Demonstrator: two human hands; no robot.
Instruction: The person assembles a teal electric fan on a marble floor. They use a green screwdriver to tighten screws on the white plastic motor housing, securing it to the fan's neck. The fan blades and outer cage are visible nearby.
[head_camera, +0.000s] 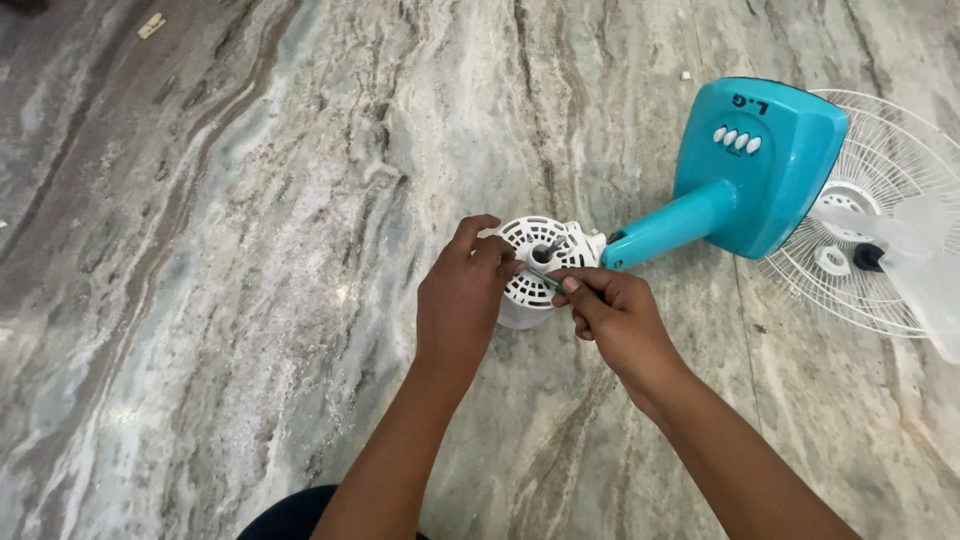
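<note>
Both hands are at work on the round white vented cap (540, 262), which sits on the grey-veined marble floor (250, 300) near the middle of the view. The left hand (462, 300) curls over the cap's left rim, fingers bent and pressing on its slotted top, thumb tucked out of sight. The right hand (612, 315) is closed around a slim green tool (545, 279), pinching it between thumb and fingers, with the tip lying across the cap's face just beside the left fingertips. What kind of tool it is cannot be told; only a short stretch shows.

The cap joins straight onto a teal stem (665, 230), which slopes up to the right into the teal fan body (770, 165), lying on its side with a row of small white buttons (737, 139) on its upper face. Beyond it, at the right edge, the white wire guard (880, 160) rests flat on the floor, with a pale see-through blade (920, 250) over it and a dark hub (868, 257) at its centre. A small pale scrap (151, 25) lies far off at the top left.
</note>
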